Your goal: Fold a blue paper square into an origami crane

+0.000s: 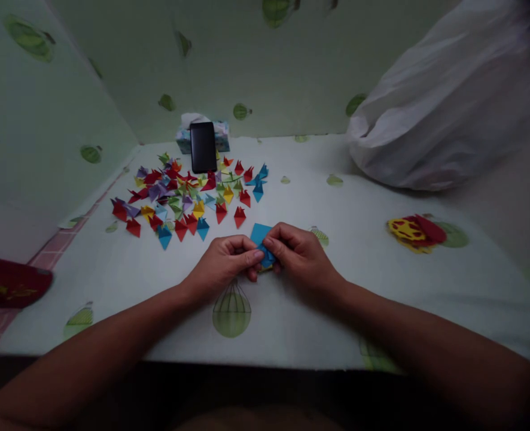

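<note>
A small piece of blue origami paper is pinched between my two hands above the middle of the table. My left hand is closed on its left side, thumb on top. From the right, my right hand grips it with thumb and fingertips. Folds show in the paper between the thumbs, but the fingers hide much of its shape. A bit of yellow shows under its lower edge; what that is I cannot tell. Beyond my left hand lie many folded paper cranes in red, blue, yellow, green and purple.
A dark phone leans on a tissue box behind the cranes. At the back right bulges a white plastic bag. Red and yellow cut-out pieces lie on the right. A red object sits at the left edge.
</note>
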